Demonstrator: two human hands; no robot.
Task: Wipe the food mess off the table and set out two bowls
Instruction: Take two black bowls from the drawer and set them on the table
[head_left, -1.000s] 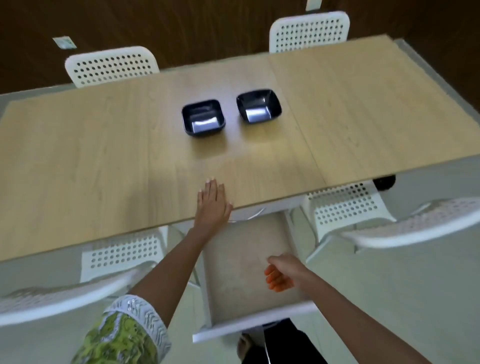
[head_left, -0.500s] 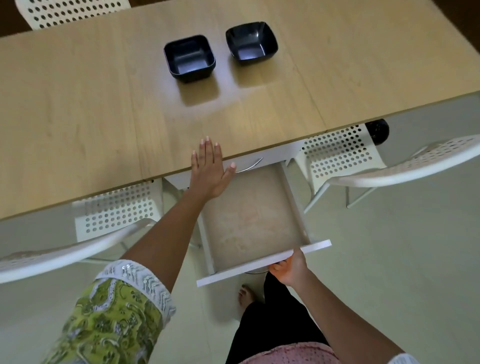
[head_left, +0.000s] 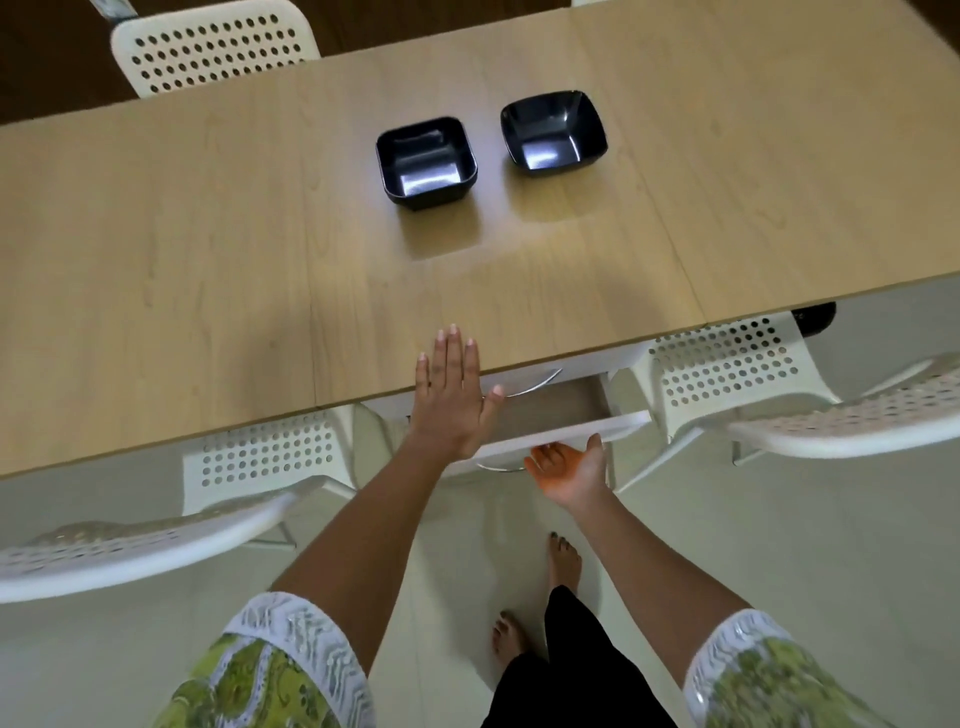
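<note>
At the far left a white perforated chair (head_left: 130, 551) is pushed in at the near side of the table (head_left: 156, 260), its seat partly under the wooden top; a second such chair (head_left: 213, 47) stands across the table at the far edge. Toward the middle, the left hand (head_left: 449, 400) lies flat on the near edge of the table, fingers straight and held together, thumb spread to the side, gripping nothing. Beyond it, well apart from the hand, sits a black square bowl (head_left: 426, 161) upright on the table, and just to its right, not touching, a second black bowl (head_left: 553, 132), also upright. Both look empty, and the wood around them is bare. Below the table edge a white drawer (head_left: 571, 431) stands only slightly out, its pale inside showing. The right hand (head_left: 571, 467) is palm up and open, fingers under the drawer's front by a metal handle. Further right a third white chair (head_left: 753, 384) is tucked in.
</note>
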